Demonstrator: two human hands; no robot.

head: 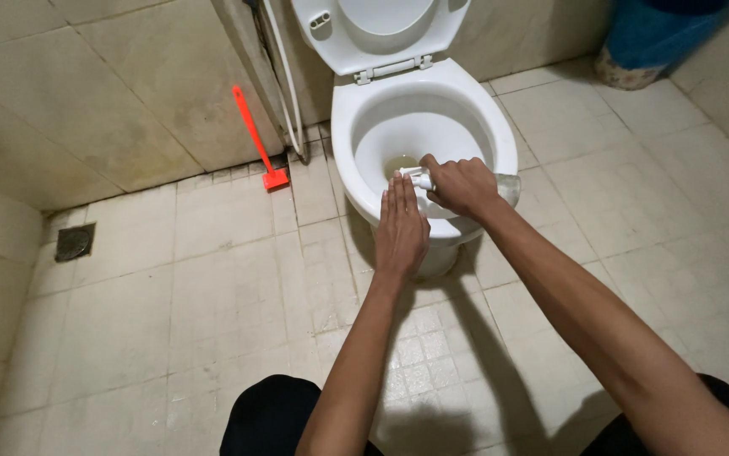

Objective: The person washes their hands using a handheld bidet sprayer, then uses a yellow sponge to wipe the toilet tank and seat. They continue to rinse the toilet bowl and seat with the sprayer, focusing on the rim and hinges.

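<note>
A white toilet [500, 139] stands against the far wall with its seat and lid raised. My right hand [459, 186] is closed around a clear plastic bottle [506, 187], held tilted on its side over the bowl's front rim, its white nozzle end [413, 176] pointing left. My left hand [400, 228] is flat with fingers straight and together, fingertips right under the nozzle end, just in front of the bowl. Yellowish water sits at the bottom of the bowl [400, 162].
An orange long-handled scraper [256, 139] leans against the left wall. A white hose [284, 80] hangs beside the toilet. A floor drain [74, 241] lies at far left. A blue bin [652, 38] stands in the back right corner. My dark-clothed knees are at the bottom edge.
</note>
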